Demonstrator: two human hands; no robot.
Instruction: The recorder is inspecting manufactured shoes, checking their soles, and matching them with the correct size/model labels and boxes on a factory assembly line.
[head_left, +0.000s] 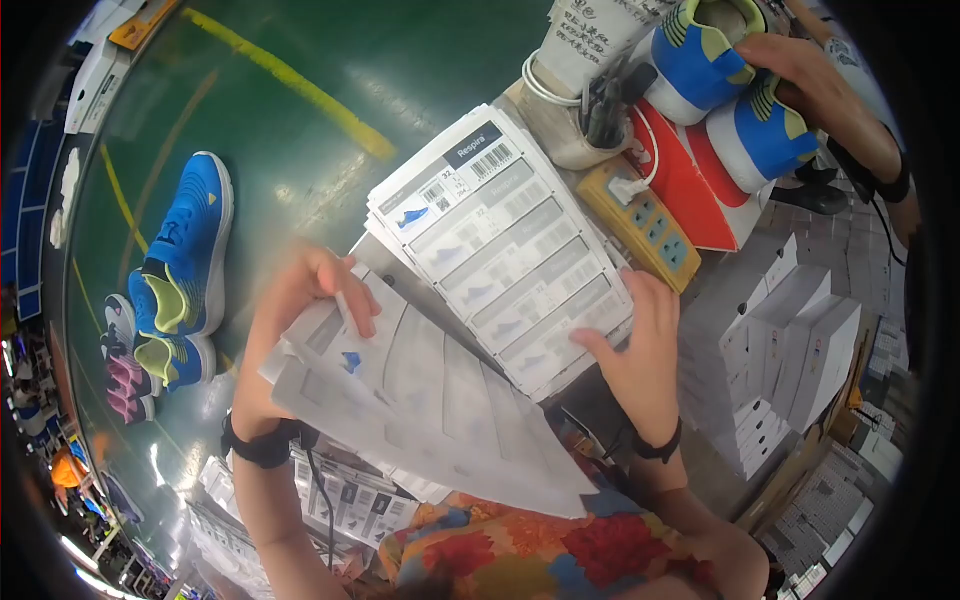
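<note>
While a glossy green surface (300, 130) with yellow stripes spans the upper left and top of the frame, the paper in hand occupies the centre. Lifted sheets (430, 400), lower centre: thin, white, translucent, bowed into a loose curve; faint printing and a small blue shoe drawing show. Long axis slants from centre left down to lower right, ending in a pointed corner. Label stack (520, 250), centre: flat paper, rectangular, edges uneven, printed in repeated bands; long axis runs steeply from upper left to lower right, dark header band toward the top of the frame. Lifted sheets overlap its lower left edge. Blue shoes (193, 205), left: 1 pair, textured uppers, lime linings, pale soles; the larger-looking shoe's toe points to the top. Yellow power strip (650, 232), upper right of centre: blocky, 1 white plug seated. Left hand (325, 290): fingers curled over the upper end of the lifted sheets, pinching them; slight blur. Right hand (640, 340): thumb on the stack's face, fingers spread along its right edge; cannot tell whether they grip.
</note>
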